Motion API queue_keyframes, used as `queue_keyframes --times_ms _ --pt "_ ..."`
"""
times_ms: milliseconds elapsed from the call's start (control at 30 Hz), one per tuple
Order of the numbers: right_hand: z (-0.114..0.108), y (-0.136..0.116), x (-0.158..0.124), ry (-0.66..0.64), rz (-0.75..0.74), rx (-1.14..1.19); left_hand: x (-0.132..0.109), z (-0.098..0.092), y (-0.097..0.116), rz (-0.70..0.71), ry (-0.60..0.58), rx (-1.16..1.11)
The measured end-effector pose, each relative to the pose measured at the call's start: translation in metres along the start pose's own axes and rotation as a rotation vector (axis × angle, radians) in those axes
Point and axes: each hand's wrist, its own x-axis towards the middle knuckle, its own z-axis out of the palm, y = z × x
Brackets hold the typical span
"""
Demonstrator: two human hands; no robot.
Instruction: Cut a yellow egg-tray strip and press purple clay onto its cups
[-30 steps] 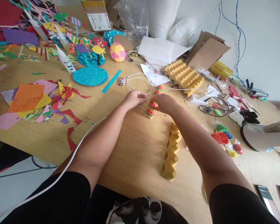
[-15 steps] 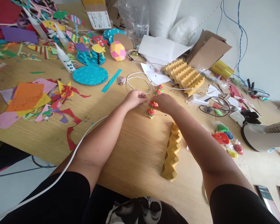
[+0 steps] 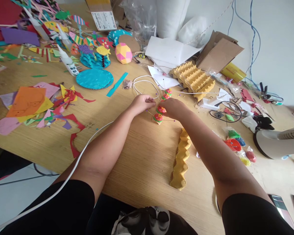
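Note:
A decorated egg-carton strip (image 3: 158, 117) lies on the table before me, its bumps red and green with small yellow rings. Thin legs with dark beaded tips stick out from its sides. My right hand (image 3: 172, 107) reaches over the strip's middle from the right, its fingers closed on it and hiding part of the bumps. On the strip's left side is my left hand (image 3: 144, 103), thumb and fingers pinched together; whatever is between them is too small to make out. Nearer to me lies a plain yellow egg-carton strip (image 3: 180, 161).
A white cable (image 3: 93, 138) passes over my left forearm. Paper scraps (image 3: 26, 101), a blue disc (image 3: 94, 78) and a glue bottle (image 3: 67, 61) lie left. Farther back stands an egg tray (image 3: 193, 78). At right are a red cup (image 3: 231, 144) and a white fan-like device (image 3: 276, 143).
Both hands stay at the decorated strip. My right hand and forearm have shifted very slightly; the other things lie as before.

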Motion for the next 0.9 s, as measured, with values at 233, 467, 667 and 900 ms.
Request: queue_keyframes --times_ms 233,467,667,900 --pt "0.003 -0.001 0.003 0.008 0.01 -0.015 0.001 0.0 -0.003 0.004 0.001 -0.021" --pt "0.001 -0.001 0.003 -0.015 0.024 -0.013 -0.001 -0.001 0.0 -0.002 -0.016 -0.03" --pt "0.005 0.0 0.004 -0.01 0.027 -0.006 -0.001 -0.001 0.001 -0.01 -0.016 0.0" --pt "0.007 0.001 0.006 -0.01 0.011 -0.016 -0.006 0.0 0.008 -0.015 0.023 0.065"
